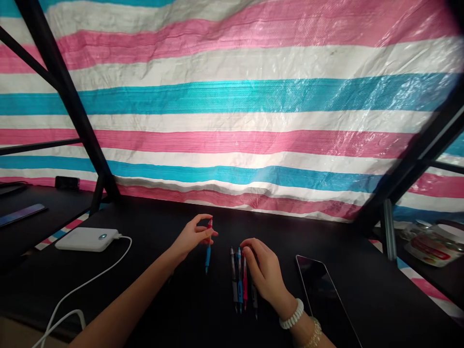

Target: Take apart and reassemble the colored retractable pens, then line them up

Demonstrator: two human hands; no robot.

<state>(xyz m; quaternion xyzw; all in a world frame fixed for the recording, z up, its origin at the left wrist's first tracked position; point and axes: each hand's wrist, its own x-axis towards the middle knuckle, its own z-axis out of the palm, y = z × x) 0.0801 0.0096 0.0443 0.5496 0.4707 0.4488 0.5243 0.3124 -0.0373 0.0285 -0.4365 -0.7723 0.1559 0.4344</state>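
Note:
My left hand [197, 233] is closed in a pinch on a blue pen [208, 258] with a red-pink end, holding it nearly upright above the black table. To its right, several pens lie side by side: a dark grey and clear pen [234, 280], a blue pen [239, 285], a pink pen [245, 287] and a dark pen [254, 302]. My right hand [264, 268] rests over the right side of this row. Its thumb and forefinger close at the upper end of the pink pen, and the hand partly covers the dark pen.
A phone [322, 290] lies right of my right hand. At left is a white power bank [87, 239] with a white cable [105, 273]. Black frame bars [72, 106] stand at both sides, before a striped sheet [235, 96]. Jars [435, 241] stand far right.

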